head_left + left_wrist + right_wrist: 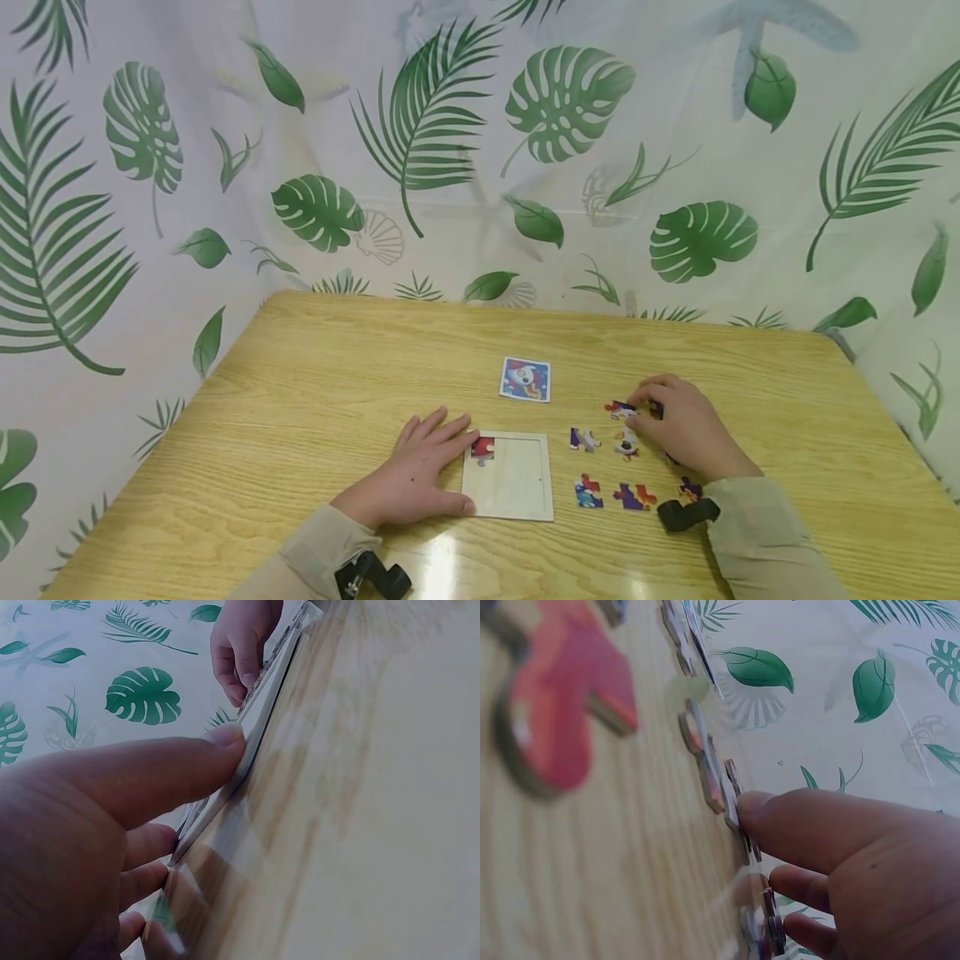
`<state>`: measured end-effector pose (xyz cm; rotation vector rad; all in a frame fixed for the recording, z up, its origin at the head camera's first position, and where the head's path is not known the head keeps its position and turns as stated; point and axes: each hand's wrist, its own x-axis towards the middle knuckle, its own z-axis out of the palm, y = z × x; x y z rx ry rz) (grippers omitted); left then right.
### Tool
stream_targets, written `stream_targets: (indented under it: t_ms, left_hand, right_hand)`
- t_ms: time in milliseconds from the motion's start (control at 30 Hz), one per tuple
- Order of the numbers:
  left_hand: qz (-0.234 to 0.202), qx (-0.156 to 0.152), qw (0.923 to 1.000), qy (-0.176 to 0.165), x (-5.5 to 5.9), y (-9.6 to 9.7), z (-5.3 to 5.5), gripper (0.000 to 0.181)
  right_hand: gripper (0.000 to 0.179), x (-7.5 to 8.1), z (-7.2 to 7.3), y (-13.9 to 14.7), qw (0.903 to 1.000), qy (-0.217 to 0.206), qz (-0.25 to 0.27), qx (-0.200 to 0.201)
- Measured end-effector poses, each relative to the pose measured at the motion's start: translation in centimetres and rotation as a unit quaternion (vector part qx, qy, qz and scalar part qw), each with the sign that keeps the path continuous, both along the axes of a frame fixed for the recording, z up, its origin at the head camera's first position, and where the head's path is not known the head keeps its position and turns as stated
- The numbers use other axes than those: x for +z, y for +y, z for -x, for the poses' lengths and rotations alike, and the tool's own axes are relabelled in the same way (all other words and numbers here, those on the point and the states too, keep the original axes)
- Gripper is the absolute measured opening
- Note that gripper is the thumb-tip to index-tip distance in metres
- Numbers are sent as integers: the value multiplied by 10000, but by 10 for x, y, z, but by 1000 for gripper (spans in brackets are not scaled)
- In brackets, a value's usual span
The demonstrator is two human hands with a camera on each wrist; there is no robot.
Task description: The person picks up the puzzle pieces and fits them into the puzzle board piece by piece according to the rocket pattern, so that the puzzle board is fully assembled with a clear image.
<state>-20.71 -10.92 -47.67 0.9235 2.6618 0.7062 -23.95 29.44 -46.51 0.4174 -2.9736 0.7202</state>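
My left hand rests beside a shallow wooden puzzle tray, fingers spread, with the index fingertip at its top left corner and the thumb at its lower left edge. One red puzzle piece lies in the tray's upper left corner. To the right, my right hand reaches down over the loose pieces. Its thumb and index finger pinch a puzzle piece in the back row, close to the table; the hand partly hides the pieces under it. In the right wrist view the thumb presses at a piece's edge.
Several loose pieces lie right of the tray, among them a purple and white one, a blue and red one and a purple and orange one. A picture card lies behind the tray. A leaf-patterned cloth hangs behind the table.
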Motion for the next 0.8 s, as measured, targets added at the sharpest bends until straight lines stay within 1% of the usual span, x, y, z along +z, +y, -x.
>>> stream_targets:
  t_ms: [100, 200, 367, 467, 633, 800]
  left_hand:
    - [54, -3, 10000, 6, 0, 1, 0, 93]
    - [86, -17, 10000, 13, 1, 1, 0, 93]
    - [65, -62, 9999, 88, 3, 2, 0, 94]
    - [41, -80, 9999, 126, 4, 2, 0, 94]
    - [41, -80, 9999, 121, 4, 2, 0, 92]
    - [43, -92, 9999, 122, 3, 0, -2, 87]
  right_hand:
    - [30, -1, 1, 0, 10000, -12, 29, 35]
    - [29, 0, 0, -2, 9998, -56, 196, 43]
    - [26, 5, -3, -14, 9990, -134, 427, 40]
    - [24, 7, -4, -27, 9985, -157, 498, 158]
    - [19, 7, -9, -53, 9970, -337, 601, 363]
    - [15, 4, -14, -83, 9964, -376, 460, 604]
